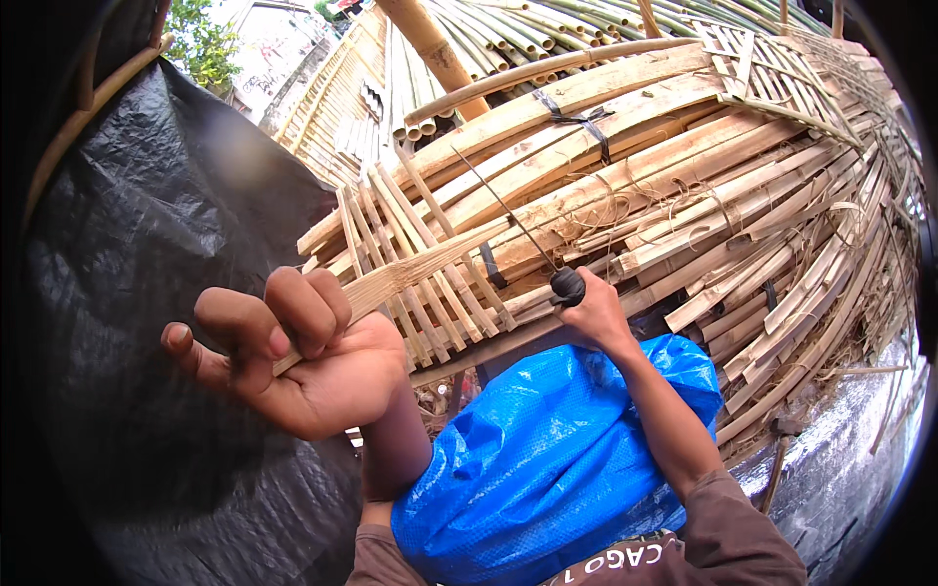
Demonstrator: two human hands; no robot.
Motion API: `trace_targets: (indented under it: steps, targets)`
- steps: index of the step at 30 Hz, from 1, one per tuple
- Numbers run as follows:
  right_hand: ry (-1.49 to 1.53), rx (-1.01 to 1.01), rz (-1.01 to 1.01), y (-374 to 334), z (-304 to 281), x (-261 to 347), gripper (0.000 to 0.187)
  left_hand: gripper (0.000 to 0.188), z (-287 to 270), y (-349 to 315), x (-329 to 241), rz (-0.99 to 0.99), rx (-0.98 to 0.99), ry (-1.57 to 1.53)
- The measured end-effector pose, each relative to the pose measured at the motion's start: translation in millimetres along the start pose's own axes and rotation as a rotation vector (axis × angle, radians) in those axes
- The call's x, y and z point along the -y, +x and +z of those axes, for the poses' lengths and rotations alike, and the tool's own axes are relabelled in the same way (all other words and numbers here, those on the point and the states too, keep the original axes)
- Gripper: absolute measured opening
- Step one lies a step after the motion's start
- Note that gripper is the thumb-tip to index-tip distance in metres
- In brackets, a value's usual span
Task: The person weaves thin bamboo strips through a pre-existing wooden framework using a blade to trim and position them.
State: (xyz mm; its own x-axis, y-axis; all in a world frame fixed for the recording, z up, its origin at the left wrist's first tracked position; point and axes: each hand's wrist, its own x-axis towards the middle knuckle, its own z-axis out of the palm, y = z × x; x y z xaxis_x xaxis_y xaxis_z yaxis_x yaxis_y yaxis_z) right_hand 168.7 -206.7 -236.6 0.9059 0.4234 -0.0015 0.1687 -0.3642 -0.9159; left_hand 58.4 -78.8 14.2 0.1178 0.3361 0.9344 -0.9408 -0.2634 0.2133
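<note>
My left hand (337, 371) is closed on one end of a flat bamboo strip (410, 273), palm up with the little finger sticking out. From there the strip runs up and to the right, ending close to the knife. In my right hand (596, 313) is a long thin knife (503, 208), gripped by its black-wrapped handle; the blade points up and left, toward the far side. Below the strip lies a small slatted bamboo rack (445, 313), its slats side by side. A blue plastic sheet (537, 439) covers my lap.
Long split bamboo pieces (674, 166) are stacked across the front and right, partly bound with black ties, with curled shavings on top. Green bamboo poles (547, 29) lie behind. A black plastic sheet (147, 293) hangs at left. A hammer (782, 439) rests at lower right.
</note>
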Motion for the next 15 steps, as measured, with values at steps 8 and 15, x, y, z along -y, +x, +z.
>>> trace_targets:
  steps: [8, 15]
  targets:
    - [0.212, 0.145, -0.233, -24.1, -10.5, 48.2, 0.033, 0.027, -1.3, 2.2, -10.6, -0.026, 0.014, -0.052]
    - [-0.08, -0.051, 0.131, -1.2, 7.4, -42.0, 0.04, 0.03, -8.5, 8.1, 2.8, -0.022, 0.004, -0.012]
